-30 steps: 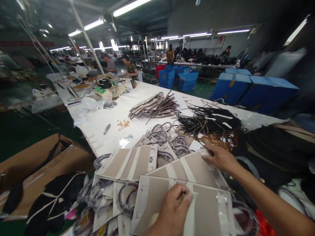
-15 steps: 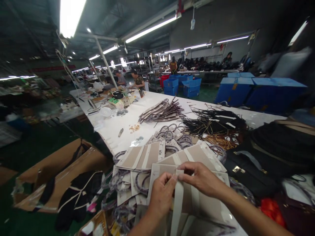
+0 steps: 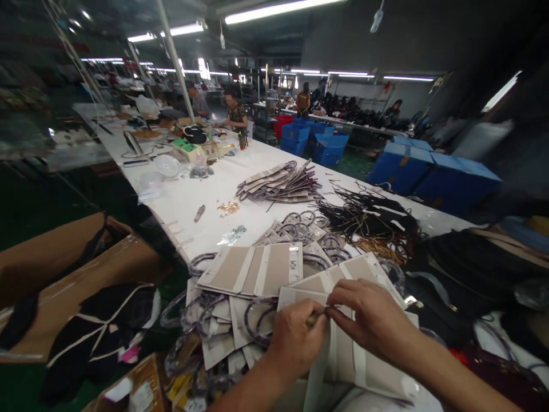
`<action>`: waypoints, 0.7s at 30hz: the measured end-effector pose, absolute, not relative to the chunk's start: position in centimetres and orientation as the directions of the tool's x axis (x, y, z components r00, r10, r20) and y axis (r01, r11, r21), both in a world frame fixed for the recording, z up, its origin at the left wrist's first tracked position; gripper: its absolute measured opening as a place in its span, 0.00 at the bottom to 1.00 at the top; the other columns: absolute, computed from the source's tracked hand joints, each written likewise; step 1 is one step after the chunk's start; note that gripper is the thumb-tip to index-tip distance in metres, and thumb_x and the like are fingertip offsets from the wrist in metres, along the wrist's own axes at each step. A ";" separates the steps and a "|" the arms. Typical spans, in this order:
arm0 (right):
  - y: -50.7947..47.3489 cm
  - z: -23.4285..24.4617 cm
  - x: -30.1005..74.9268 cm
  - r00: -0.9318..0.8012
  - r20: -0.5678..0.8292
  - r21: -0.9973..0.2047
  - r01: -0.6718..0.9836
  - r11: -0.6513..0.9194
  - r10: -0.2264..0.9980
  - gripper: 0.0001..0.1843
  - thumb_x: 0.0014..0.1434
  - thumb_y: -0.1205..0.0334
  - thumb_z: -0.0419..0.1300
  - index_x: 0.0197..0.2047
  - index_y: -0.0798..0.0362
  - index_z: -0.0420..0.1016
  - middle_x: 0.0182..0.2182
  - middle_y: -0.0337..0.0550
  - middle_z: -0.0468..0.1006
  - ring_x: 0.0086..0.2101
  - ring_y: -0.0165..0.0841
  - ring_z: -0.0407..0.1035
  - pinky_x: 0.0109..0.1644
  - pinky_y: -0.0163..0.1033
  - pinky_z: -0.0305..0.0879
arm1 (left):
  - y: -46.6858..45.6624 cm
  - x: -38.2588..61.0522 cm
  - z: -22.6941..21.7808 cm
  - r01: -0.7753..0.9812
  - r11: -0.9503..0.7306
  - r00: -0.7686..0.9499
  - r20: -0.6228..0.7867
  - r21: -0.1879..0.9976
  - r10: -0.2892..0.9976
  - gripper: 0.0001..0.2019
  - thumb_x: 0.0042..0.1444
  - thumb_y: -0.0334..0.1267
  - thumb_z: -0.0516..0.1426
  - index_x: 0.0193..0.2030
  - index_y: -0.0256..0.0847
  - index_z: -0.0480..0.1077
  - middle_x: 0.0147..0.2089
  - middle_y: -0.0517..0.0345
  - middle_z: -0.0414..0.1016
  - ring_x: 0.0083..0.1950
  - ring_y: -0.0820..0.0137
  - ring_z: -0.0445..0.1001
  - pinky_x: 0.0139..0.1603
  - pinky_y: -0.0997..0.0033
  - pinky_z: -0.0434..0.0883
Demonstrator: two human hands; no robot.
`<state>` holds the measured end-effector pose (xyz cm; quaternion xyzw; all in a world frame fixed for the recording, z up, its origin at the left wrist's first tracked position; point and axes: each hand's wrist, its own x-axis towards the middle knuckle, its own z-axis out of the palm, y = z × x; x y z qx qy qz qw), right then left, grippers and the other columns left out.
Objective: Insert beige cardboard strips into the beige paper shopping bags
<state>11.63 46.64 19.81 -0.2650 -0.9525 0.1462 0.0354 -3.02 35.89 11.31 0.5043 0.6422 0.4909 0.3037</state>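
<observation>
Long white bench [image 3: 206, 200] runs away from the camera, covered in piles. Off its right side there's a row of blue bins [image 3: 433, 174], and down at the left a cardboard box [image 3: 64, 269] with dark fabric spilling out. Farther up the bench sit a fanned stack of flat panels [image 3: 278, 183] and a tangle of black cords [image 3: 369, 214]. Other people are working at the far end.

Closer in there's a heap of beige card panels with grey hoop handles [image 3: 240, 309], most of them loose and overlapping, so I'd say the bulk of the pile isn't dealt with yet and only this one piece is in hand.

That piece is the beige panel [image 3: 355, 355] right at the near edge, lying flat on top of the heap, its long side running roughly left to right, with a pale strip pointing back toward the person.

Left hand [image 3: 298, 337] and right hand [image 3: 371, 317] meet at its top edge. Both sets of fingers are pinched together on something small and dark there; too tiny to tell what it is.
</observation>
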 end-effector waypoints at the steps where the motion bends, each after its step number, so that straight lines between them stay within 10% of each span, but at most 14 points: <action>1: 46.6 20.0 10.7 -0.867 -0.040 -0.229 0.492 0.840 0.497 0.06 0.66 0.60 0.61 0.39 0.47 0.81 0.35 0.42 0.80 0.38 0.40 0.74 0.44 0.44 0.59 | 35.9 -3.7 11.0 0.401 -0.015 -0.289 0.143 0.916 0.946 0.07 0.62 0.36 0.60 0.34 0.42 0.78 0.32 0.59 0.80 0.34 0.68 0.76 0.36 0.70 0.64; 7: 47.1 19.9 5.2 -0.887 -0.212 -0.040 0.427 0.904 0.409 0.06 0.60 0.66 0.60 0.31 0.51 0.76 0.32 0.44 0.81 0.36 0.41 0.73 0.45 0.48 0.57 | 36.2 -7.3 9.0 0.643 -0.169 -0.127 0.321 0.747 0.939 0.10 0.64 0.31 0.56 0.30 0.42 0.71 0.31 0.54 0.78 0.34 0.65 0.77 0.36 0.65 0.62; 15: 50.6 16.5 1.3 -0.749 -0.407 -0.588 0.653 0.478 0.522 0.09 0.59 0.61 0.62 0.30 0.52 0.83 0.29 0.39 0.82 0.33 0.34 0.74 0.38 0.37 0.62 | 36.6 -10.5 4.8 0.732 -0.254 -0.214 0.568 0.632 0.795 0.14 0.68 0.29 0.53 0.29 0.43 0.64 0.27 0.59 0.72 0.28 0.69 0.70 0.32 0.62 0.56; 21: 52.2 14.8 -1.4 -0.740 -0.472 -0.592 0.669 0.450 0.478 0.08 0.54 0.65 0.63 0.29 0.52 0.85 0.28 0.39 0.83 0.33 0.34 0.75 0.38 0.35 0.64 | 36.8 -11.5 3.2 0.677 -0.198 -0.276 0.494 0.709 0.824 0.14 0.68 0.30 0.53 0.29 0.43 0.64 0.27 0.60 0.72 0.29 0.69 0.71 0.33 0.64 0.58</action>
